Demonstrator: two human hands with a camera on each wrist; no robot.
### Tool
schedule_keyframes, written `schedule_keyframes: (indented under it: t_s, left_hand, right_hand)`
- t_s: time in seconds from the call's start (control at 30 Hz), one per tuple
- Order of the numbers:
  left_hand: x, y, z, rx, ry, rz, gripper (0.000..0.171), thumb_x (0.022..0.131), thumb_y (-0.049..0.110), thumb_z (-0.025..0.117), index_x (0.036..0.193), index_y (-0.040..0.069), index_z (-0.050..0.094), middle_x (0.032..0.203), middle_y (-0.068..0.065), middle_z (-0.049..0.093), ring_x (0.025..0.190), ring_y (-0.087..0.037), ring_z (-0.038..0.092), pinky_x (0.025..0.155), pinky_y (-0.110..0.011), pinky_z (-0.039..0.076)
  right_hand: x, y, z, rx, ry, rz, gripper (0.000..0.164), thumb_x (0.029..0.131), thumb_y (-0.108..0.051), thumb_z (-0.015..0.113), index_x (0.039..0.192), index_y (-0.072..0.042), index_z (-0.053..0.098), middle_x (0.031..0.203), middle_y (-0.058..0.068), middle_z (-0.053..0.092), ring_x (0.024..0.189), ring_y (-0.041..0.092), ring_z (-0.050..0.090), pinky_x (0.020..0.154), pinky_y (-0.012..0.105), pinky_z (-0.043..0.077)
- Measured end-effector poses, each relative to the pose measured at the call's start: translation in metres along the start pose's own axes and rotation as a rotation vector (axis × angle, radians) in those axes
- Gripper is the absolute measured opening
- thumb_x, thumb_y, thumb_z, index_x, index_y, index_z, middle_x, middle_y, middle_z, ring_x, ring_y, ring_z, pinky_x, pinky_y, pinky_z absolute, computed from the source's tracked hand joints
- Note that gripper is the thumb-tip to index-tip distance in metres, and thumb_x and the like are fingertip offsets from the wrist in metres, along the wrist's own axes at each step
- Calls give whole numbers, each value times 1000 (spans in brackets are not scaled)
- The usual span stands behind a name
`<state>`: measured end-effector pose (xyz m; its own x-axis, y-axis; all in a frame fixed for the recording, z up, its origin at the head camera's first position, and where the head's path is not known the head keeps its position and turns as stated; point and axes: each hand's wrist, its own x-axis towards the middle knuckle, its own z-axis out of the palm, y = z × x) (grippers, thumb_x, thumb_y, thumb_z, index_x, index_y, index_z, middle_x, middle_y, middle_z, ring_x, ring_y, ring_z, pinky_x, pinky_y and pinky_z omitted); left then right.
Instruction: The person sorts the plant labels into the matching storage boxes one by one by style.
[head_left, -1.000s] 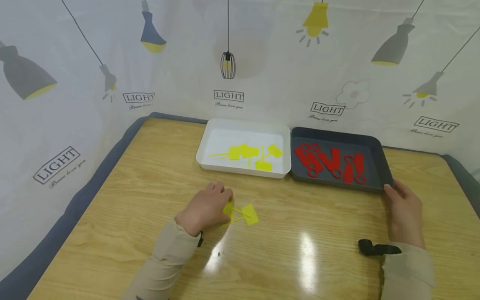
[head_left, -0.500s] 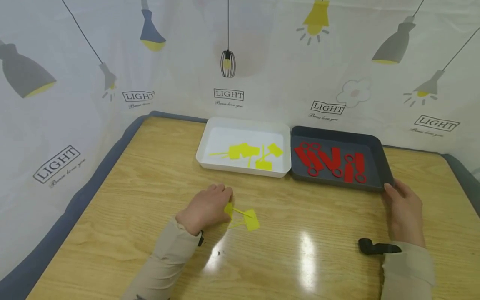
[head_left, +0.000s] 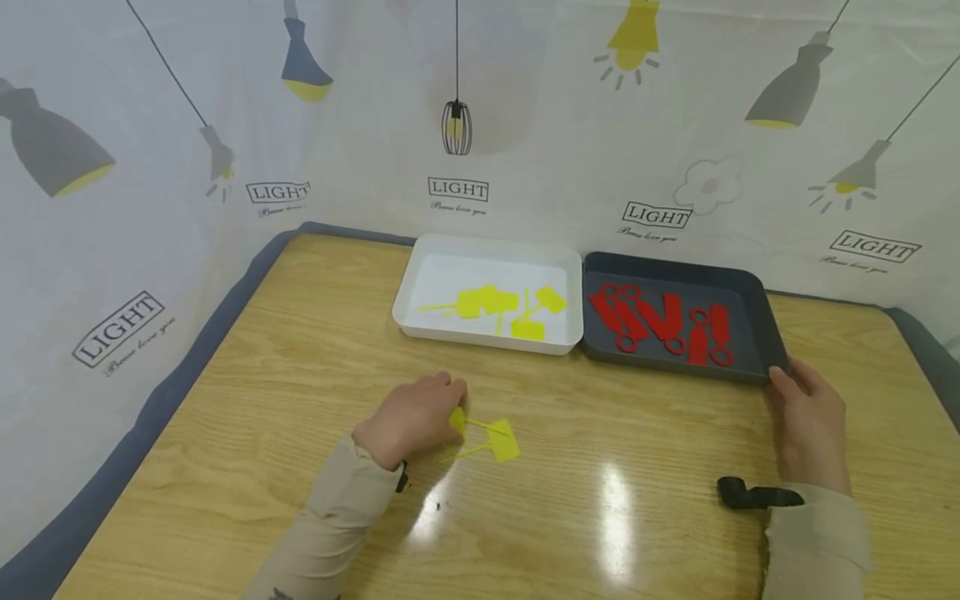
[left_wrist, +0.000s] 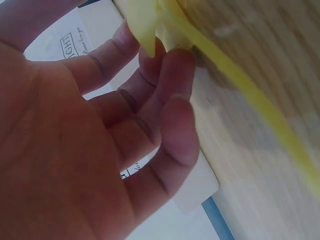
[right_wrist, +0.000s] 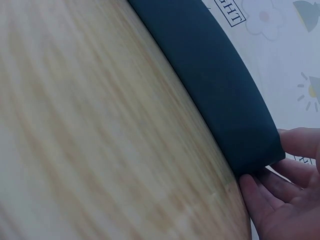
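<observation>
My left hand (head_left: 412, 421) is low over the wooden table, its fingers curled at the head of a yellow T-shaped plant label (left_wrist: 142, 22); its thin stem runs off to the right. Just right of those fingers, a second yellow plant label (head_left: 504, 440) lies on the wood, the two stems crossing or close together. My right hand (head_left: 813, 425) grips the near right corner of the dark grey tray (right_wrist: 215, 90), thumb on the outer wall. Several red tags with ring ends (head_left: 697, 344) lie in that tray. Part of the held label is hidden by my fingers.
A white tray (head_left: 435, 275) stands against the dark one on its left, with several yellow plant labels (head_left: 480, 302) in it. Behind the table (head_left: 300, 333) hangs a white printed cloth (head_left: 525, 192). A black strap piece (head_left: 757, 493) sticks out at my right wrist.
The loose yellow label beside my left fingers has shifted slightly down and turned. My left fingers have shifted slightly; the right hand stays on the dark tray's corner.
</observation>
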<state>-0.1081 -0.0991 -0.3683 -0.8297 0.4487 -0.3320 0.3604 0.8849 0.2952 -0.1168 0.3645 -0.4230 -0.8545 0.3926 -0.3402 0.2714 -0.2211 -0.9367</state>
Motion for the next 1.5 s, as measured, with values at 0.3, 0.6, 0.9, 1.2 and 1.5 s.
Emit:
schedule_keyframes:
  t_s: [0.3,0.6,0.9,1.2,1.5]
  left_hand:
    - [1,-3,-2,-41,-23,5,25,76,21,69,97,15,56,84,4,48,66,-11,46,59,-26,42]
    - [-4,-12,-11,-149,-45,47,9,85,14,54,94,16,56,82,7,56,69,-9,50,62,-27,43]
    - [-6,-17,-17,-235,-76,75,9,89,16,50,95,18,56,75,8,53,66,-10,48,62,-27,42]
    - [-6,-18,-23,-240,-73,105,3,88,21,54,89,19,56,74,9,53,68,-9,49,63,-27,42]
    - [-5,-21,-30,-243,-28,91,5,87,27,57,85,24,58,83,13,56,76,-6,51,69,-27,43]
  right_hand:
    - [0,-1,-1,-15,0,-7,72,81,-25,64,140,-13,26,144,3,23,124,6,33,79,7,41]
    - [1,-1,0,9,17,-2,71,80,-23,66,140,-12,29,144,3,24,121,6,36,79,8,42]
    - [2,-2,-1,-9,6,4,72,80,-25,65,140,-14,26,144,2,23,124,7,33,81,9,41]
    - [2,0,-1,-23,-2,-9,72,82,-25,63,141,-13,25,145,3,22,123,7,34,79,8,42]
    - [3,1,0,-2,10,-15,70,81,-23,64,140,-12,28,140,5,27,120,8,37,79,9,42]
